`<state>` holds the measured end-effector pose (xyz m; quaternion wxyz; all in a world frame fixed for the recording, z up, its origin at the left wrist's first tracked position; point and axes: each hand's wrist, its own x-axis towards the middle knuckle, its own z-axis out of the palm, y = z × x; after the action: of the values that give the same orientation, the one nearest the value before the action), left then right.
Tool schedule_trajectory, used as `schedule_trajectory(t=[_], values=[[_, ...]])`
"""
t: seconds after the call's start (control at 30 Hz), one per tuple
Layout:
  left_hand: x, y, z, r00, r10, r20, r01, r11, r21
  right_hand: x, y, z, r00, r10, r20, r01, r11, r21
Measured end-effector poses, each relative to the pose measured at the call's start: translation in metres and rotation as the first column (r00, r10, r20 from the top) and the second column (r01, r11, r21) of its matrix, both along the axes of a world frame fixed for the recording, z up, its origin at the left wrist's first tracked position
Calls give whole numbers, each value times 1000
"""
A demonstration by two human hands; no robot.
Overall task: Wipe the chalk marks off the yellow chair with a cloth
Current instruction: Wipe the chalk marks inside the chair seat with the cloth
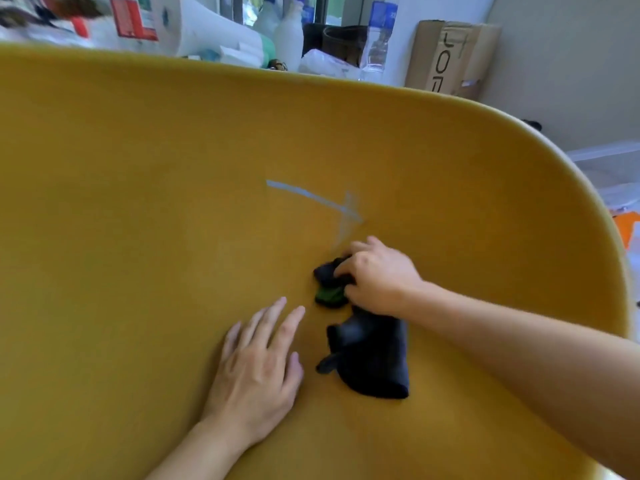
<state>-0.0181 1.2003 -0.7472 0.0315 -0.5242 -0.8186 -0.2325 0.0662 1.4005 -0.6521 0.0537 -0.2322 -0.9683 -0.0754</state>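
Looking straight down into a yellow chair (138,202), easily the biggest thing going, filling nearly the whole frame with its curved rim sweeping from upper left round to the right edge.

Crammed along the top of the frame behind that rim, as one strip of clutter: a white paper towel roll (194,26) at upper left, white plastic bottles (289,39) around top centre, a clear water bottle (379,36) just right of those, a cardboard box (446,53) at upper right. Plus a clear plastic bin (609,161) at the right edge, lower down.

Next in size, left hand (256,368) at lower centre, wrist at the bottom edge. Lying flat on the seat, palm down, fingers straight and slightly spread, holding nothing, just left of the dark cloth (374,358) with a thin gap between.

Then that dark cloth, lower centre-right, crumpled on the seat, a bit of green showing near its upper end. Partly hidden under the right hand (381,275).

Right hand, centre-right, bare forearm stretched across from the right edge. Fingers curled down and bunched round the upper end of the cloth, gripping it against the chair.

Smallest: pale chalk marks (311,198) in the middle of the frame, shaped like an arrow pointing right, just above the right hand. Lower stroke of the arrowhead faint and smeary, ending right beside the fingertips.
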Motion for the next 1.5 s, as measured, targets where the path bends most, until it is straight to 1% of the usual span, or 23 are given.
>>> schedule_trajectory(t=[0.07, 0.1, 0.17, 0.2, 0.27, 0.33, 0.4, 0.47, 0.53, 0.6, 0.67, 0.73, 0.8, 0.87, 0.9, 0.93, 1.0, 1.07, 1.13, 1.27, 1.33, 1.43, 1.5], values=[[-1, 2, -2, 999, -32, -10, 32, 999, 34, 19, 50, 46, 961, -225, -159, 253, 948, 191], [-1, 2, -3, 999, -42, -14, 43, 998, 48, 23, 63, 56, 917, -295, -267, 359, 903, 236], [0, 2, -3, 998, -64, -16, 66, 992, 105, 12, 48, 40, 874, -345, -342, 429, 878, 211], [0, 2, -2, 997, -80, -6, 80, 987, 137, -2, 24, 20, 893, -322, -314, 378, 916, 135], [1, -2, 1, 993, -117, 12, 111, 970, 216, -29, -35, -29, 972, -147, -185, 133, 988, -84], [0, -2, 1, 990, -140, 11, 129, 938, 323, -39, -65, -45, 996, 44, -80, -66, 955, -290], [0, -3, 0, 985, -170, 11, 156, 928, 338, -28, -41, -22, 990, 142, 5, -133, 941, -310], [0, -2, -2, 980, -200, -15, 196, 937, 289, -3, 6, 8, 999, -27, 29, 31, 989, -144], [-2, 0, -2, 983, -182, -7, 178, 947, 266, 20, 42, 33, 942, -292, -164, 305, 950, 59], [-6, 3, -1, 989, -121, 83, 88, 940, 329, 18, 34, 26, 866, -406, -291, 456, 880, 130], [-8, 8, 10, 973, -48, 225, -47, 917, 396, -9, -6, -9, 887, -390, -249, 408, 913, 24], [-4, 12, 25, 926, 39, 375, -172, 929, 328, -32, -52, -43, 963, -236, -132, 204, 954, -219], [11, 18, 34, 916, 173, 363, -226, 968, 109, -34, -66, -33, 999, -35, 12, 36, 867, -497], [30, 24, 40, 937, 245, 249, -236, 970, -66, -17, -45, 3, 981, 115, 154, 39, 664, -747], [37, 30, 40, 942, 276, 193, -256, 959, -122, -6, -31, 16, 958, 163, 235, 76, 648, -758], [42, 38, 39, 939, 316, 137, -295, 943, -156, 6, -18, 25, 936, 163, 311, 101, 723, -683], [44, 54, 39, 905, 420, 72, -407, 902, -148, 30, 3, 31, 908, 20, 418, 124, 941, -314], [34, 70, 41, 879, 468, 92, -460, 882, -102, 52, 11, 26, 907, -88, 412, 110, 993, -31], [20, 82, 40, 910, 403, 100, -393, 914, -104, 66, 12, 19, 894, -61, 443, 43, 998, 49], [3, 79, 40, 977, 187, 106, -186, 982, -19, 65, -4, 16, 853, -21, 521, 49, 998, -40], [6, 73, 41, 989, -7, 149, 6, 1000, 5, 64, -3, 21, 863, -18, 504, 54, 997, -57], [22, 74, 42, 942, -312, 121, 318, 948, -27, 67, 2, 25, 888, -1, 459, 43, 996, -82], [12, 79, 39, 924, -382, -10, 380, 922, -79, 69, 0, 25, 898, 10, 440, 36, 995, -96]])
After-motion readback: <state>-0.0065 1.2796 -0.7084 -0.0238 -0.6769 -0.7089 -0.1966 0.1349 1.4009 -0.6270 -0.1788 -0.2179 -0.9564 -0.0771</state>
